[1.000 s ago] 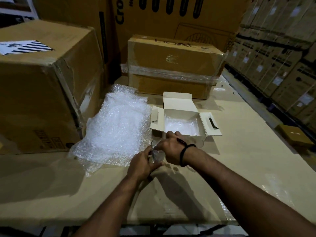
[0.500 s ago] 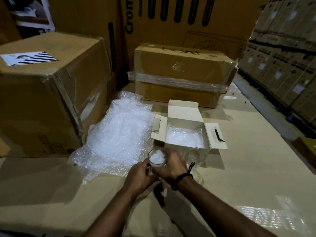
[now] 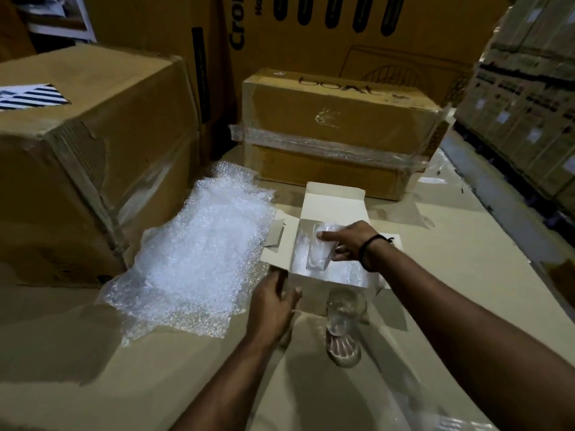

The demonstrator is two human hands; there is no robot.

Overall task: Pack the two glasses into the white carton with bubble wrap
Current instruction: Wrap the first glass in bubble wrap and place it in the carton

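The white carton (image 3: 334, 197) stands open on the cardboard surface, lined with bubble wrap. My right hand (image 3: 347, 241) holds a clear glass (image 3: 320, 253) stuffed with bubble wrap inside the carton's left part, fingers round its rim. My left hand (image 3: 272, 306) rests against the carton's near left corner, fingers loosely bent on its front wall. A second clear glass (image 3: 343, 328) stands upright on the surface just in front of the carton, between my arms. A big loose sheet of bubble wrap (image 3: 199, 259) lies to the left of the carton.
A large brown box (image 3: 87, 150) stands at the left, touching the bubble wrap. A taped brown box (image 3: 336, 132) sits right behind the carton, with taller cartons behind it. Stacked boxes (image 3: 529, 104) line the right side beyond the surface's edge.
My right hand lifted the stuffed glass from in front of the carton and brought it down inside it. My left hand let go of the glass and moved to the carton's front corner.
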